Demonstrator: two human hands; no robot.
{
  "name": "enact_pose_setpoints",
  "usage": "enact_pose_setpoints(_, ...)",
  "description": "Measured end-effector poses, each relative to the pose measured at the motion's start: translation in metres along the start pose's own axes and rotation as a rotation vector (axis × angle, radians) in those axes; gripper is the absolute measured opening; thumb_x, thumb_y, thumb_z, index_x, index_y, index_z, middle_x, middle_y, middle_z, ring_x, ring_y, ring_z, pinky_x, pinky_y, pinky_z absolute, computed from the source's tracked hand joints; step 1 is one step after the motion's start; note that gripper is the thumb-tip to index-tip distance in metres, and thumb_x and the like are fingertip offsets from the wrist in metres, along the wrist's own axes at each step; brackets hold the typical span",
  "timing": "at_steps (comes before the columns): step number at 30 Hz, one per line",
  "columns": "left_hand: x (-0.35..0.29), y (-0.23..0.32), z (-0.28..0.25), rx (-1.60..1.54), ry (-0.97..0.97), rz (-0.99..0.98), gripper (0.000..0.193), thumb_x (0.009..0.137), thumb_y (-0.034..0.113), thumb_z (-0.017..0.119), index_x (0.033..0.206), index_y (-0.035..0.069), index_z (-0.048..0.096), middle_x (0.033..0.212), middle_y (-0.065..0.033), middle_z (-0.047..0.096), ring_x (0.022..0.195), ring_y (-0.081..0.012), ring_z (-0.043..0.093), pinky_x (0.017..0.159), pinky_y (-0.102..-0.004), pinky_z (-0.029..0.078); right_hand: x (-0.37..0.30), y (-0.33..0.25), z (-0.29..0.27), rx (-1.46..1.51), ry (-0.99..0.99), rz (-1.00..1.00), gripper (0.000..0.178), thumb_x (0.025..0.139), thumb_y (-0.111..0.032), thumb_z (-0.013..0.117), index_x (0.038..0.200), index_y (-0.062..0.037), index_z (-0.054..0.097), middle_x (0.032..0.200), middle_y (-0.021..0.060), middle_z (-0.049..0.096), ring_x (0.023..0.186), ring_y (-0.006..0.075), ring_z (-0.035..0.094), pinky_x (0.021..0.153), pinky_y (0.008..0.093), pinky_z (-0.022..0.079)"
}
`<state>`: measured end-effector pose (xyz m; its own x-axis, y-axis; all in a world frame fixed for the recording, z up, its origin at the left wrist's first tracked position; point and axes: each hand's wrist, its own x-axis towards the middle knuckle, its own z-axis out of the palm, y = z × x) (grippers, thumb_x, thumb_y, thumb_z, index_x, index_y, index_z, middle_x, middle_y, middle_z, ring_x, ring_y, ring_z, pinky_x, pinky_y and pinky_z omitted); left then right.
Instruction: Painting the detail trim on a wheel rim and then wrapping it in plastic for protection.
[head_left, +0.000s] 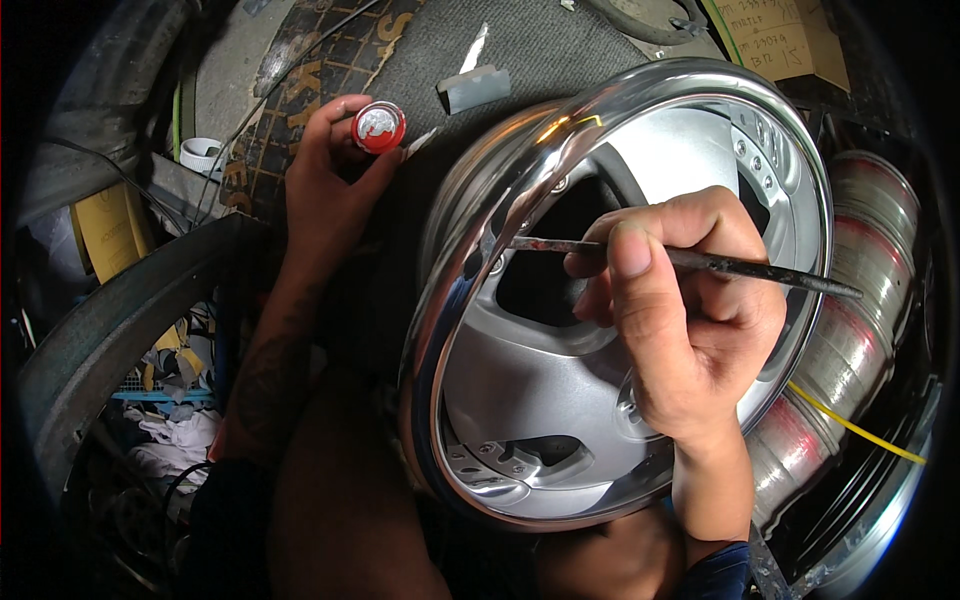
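Observation:
My left hand (325, 175) grips a small red-rimmed pot (379, 127) with silver paint-like stuff inside, its opening facing up. A large alloy wheel (560, 385) with a polished lip and silver spokes stands tilted in front of me, above my legs. Over its face, my right hand (690, 320) pinches a thin paintbrush (750, 268) between thumb and fingers. The brush lies nearly level, dark handle to the right. Its tip is at the inside of the wheel's left lip; whether it touches is hard to tell.
A bent grey sheet (475, 90) and a white scrap lie on a dark textured mat (425, 65). Cardboard (785, 45) is at the far right. Ribbed grey cylinders (865, 230) with red marks stand right, near a yellow strap (855, 425). Rags (180, 440) fill the lower left.

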<state>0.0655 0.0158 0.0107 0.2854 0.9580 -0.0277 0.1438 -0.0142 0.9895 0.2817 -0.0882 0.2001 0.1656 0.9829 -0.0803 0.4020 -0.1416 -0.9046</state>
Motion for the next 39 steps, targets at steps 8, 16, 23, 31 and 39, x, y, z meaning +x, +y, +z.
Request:
enact_pose_setpoints(8,-0.0001,-0.0007,0.0000,0.018,-0.007,-0.016,0.057,0.083,0.003,0.078,0.132,0.007,0.050,0.110,-0.0097,0.070,0.100,-0.0134,0.068,0.088,-0.0273,0.053,-0.0003,0.0018,0.0010,0.005,-0.003,-0.017,0.015,0.098,-0.008,0.062,0.092,0.0053,0.061,0.083,0.0141,0.068,0.060,0.0115,0.062,0.055,0.0214,0.050)
enact_pose_setpoints(16,0.0003,-0.0007,-0.0010,0.023,-0.011,0.009,0.058,0.083,0.002,0.078,0.133,0.007,0.049,0.112,-0.0097,0.070,0.103,-0.0141,0.067,0.091,-0.0278,0.053,-0.0011,-0.0005,-0.0014,-0.007,-0.002,0.000,0.015,0.098,-0.009,0.061,0.092,0.0050,0.060,0.083,0.0142,0.068,0.059,0.0112,0.062,0.054,0.0213,0.050)
enact_pose_setpoints(23,-0.0002,-0.0022,-0.0007,0.036,-0.011,0.006,0.058,0.083,0.002,0.077,0.133,0.007,0.049,0.113,-0.0100,0.070,0.102,-0.0137,0.067,0.090,-0.0276,0.054,0.0000,0.0012,-0.0013,-0.010,-0.014,0.000,0.015,0.098,-0.009,0.061,0.093,0.0046,0.059,0.082,0.0146,0.069,0.058,0.0111,0.061,0.054,0.0213,0.049)
enact_pose_setpoints(31,0.0002,0.0007,0.0004,0.009,-0.011,-0.017,0.057,0.083,0.001,0.077,0.132,0.007,0.050,0.111,-0.0099,0.070,0.101,-0.0134,0.068,0.089,-0.0272,0.054,0.0003,0.0000,-0.0006,-0.007,-0.011,0.000,0.015,0.098,-0.007,0.061,0.092,0.0067,0.061,0.083,0.0148,0.068,0.058,0.0115,0.061,0.054,0.0214,0.049)
enact_pose_setpoints(39,0.0005,-0.0017,-0.0008,0.009,-0.011,0.004,0.057,0.083,0.001,0.078,0.133,0.007,0.050,0.111,-0.0097,0.070,0.100,-0.0134,0.067,0.089,-0.0270,0.053,0.0004,0.0001,-0.0004,-0.016,-0.006,0.009,0.015,0.098,-0.008,0.061,0.092,0.0054,0.060,0.082,0.0141,0.068,0.058,0.0115,0.061,0.053,0.0214,0.049)
